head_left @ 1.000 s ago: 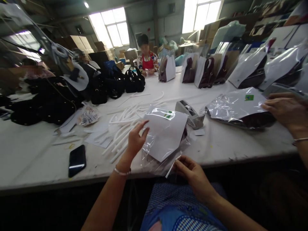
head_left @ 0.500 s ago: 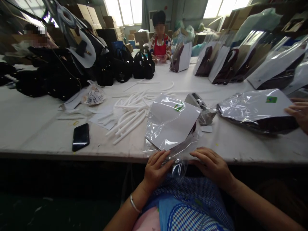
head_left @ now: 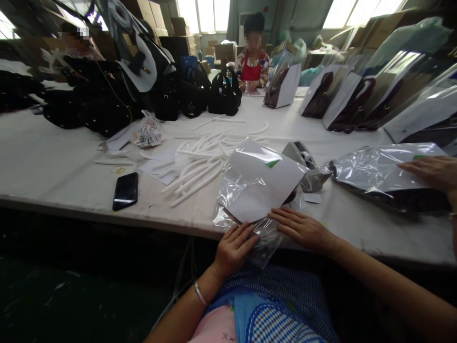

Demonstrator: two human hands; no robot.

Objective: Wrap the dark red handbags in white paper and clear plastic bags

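A clear plastic bag (head_left: 228,190) with a white sheet (head_left: 262,183) and a dark item inside lies before me, its loose end hanging past the table's front edge. At that end my left hand (head_left: 235,250) has its fingers bent over the plastic, closed on it; the thumb is hard to make out. My right hand (head_left: 303,228) rests with straight fingers on the bag's lower right part, palm down. A green label (head_left: 273,164) shows near the top of the sheet. Behind the bag stands a grey tape dispenser (head_left: 299,153).
White tubes (head_left: 200,166) lie heaped left of the bag, near a black phone (head_left: 125,191). At right, another person's hand (head_left: 432,171) rests on a second wrapped bag (head_left: 371,166). Black handbags (head_left: 224,93) and wrapped handbags (head_left: 350,102) stand behind. A person (head_left: 252,69) sits opposite.
My right hand has moved left and up onto the plastic and flattened there. The other person's hand at right has come further over the second bag. The view has shifted slightly.
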